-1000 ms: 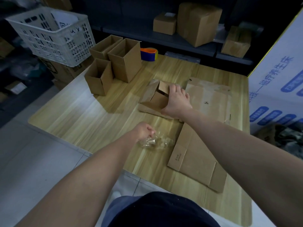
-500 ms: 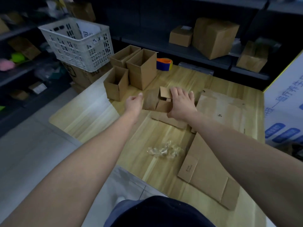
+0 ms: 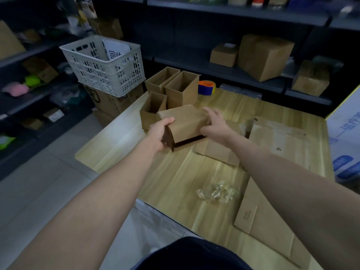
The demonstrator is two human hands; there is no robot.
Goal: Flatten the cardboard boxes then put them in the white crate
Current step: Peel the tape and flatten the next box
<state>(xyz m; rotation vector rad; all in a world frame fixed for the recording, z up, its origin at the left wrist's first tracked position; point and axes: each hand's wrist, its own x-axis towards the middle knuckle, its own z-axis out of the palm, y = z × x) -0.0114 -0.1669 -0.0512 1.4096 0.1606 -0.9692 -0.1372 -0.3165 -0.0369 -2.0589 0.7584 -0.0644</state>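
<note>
Wood-grain table [image 3: 116,145] carries the boxes. Flat sheets [image 3: 282,149] lie right and near-right, already done by the look. White crate [image 3: 101,75] sits far left, off the table on a carton [image 3: 115,100], well apart from both hands. Three open boxes [image 3: 182,90] stand upright at the far-left corner, not yet flattened. Held box [image 3: 185,121] is just near them, lifted clear of the table and not yet flat. Left hand [image 3: 158,134] grip: curled round the box's left end, thumb on top. Right hand [image 3: 213,122] grip: fingers hooked over its right end. Tape wad [image 3: 218,193] lies near, apart.

Step, as I judge it: collapsing this box. To do it well, push opposite corners so the walls fold along their own creases, without crushing the panels. Then press it flat on bare table before it goes to the crate.

Box's long axis runs left-right, with the left end dipped and nearer. Dark open side faces down and near-left, closed face up.
</note>
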